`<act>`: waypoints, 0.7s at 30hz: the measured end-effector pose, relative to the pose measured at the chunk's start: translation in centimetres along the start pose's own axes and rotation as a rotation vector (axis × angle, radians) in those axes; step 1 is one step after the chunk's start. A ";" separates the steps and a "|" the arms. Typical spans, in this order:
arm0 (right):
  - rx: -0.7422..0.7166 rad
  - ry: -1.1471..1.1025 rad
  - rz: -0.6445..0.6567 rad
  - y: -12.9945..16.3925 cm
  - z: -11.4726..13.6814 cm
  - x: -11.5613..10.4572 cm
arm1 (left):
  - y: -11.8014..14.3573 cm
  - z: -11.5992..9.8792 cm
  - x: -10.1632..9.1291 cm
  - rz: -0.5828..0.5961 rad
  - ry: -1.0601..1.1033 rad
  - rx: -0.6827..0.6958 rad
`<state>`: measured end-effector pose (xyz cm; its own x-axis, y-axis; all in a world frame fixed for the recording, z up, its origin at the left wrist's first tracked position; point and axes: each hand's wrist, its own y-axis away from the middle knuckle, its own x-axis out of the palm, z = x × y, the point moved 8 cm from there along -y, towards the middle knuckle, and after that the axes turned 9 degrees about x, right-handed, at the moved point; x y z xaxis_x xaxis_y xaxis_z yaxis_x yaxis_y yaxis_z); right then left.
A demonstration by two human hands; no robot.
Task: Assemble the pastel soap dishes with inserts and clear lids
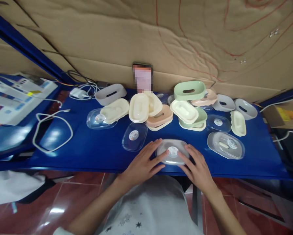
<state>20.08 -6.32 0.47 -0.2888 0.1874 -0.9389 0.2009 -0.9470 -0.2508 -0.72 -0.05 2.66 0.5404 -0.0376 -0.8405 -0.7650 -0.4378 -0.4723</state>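
Note:
A grey soap box [169, 143] with a clear lid and a round white label lies near the front edge of the blue table. My left hand [144, 161] rests on its left side, fingers stretched out over the lid. From the right, my right hand [197, 164] touches the lid the same way, fingers apart. Beyond my left hand lies a loose clear lid [134, 137] with a label. To the right of my right hand sits another lidded soap box [226, 145], also labelled.
Cream trays [139, 107], a peach holder [159, 117], a green holder [190, 90] and grey holders [111, 94] crowd the table's back. A phone [143, 78] leans on the cardboard wall. A white cable [53, 150] and a power strip [24, 98] lie at left.

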 end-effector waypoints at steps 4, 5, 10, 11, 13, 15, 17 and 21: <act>0.214 0.100 -0.123 3.7 -3.1 -2.4 | 1.9 2.9 -2.8 -0.102 -0.245 -0.326; 0.268 0.135 -0.157 4.4 -3.8 -3.1 | 2.7 3.8 -3.3 -0.109 -0.304 -0.424; 0.344 0.154 -0.258 3.0 -2.5 -5.0 | 5.4 5.4 -3.6 -0.048 -0.273 -0.526; 0.304 0.108 -0.239 1.6 -1.2 -4.9 | 5.7 5.2 -3.6 -0.045 -0.231 -0.496; 0.202 0.033 -0.172 -1.9 1.5 -4.1 | 5.9 4.5 -3.4 -0.012 -0.148 -0.436; 0.142 0.033 -0.131 -6.0 3.0 -3.3 | 6.1 4.1 -3.1 0.046 -0.079 -0.391; 0.177 0.095 -0.158 -10.2 2.4 -2.9 | 6.3 4.0 -3.2 0.069 -0.045 -0.372; 0.317 0.261 -0.205 -15.8 -1.7 -2.6 | 6.9 5.3 -3.9 0.010 -0.074 -0.380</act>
<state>19.23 8.57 6.52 -0.0387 0.4000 -0.9157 -0.1434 -0.9091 -0.3911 -9.92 1.82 1.30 0.4963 0.0155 -0.8680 -0.5781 -0.7401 -0.3437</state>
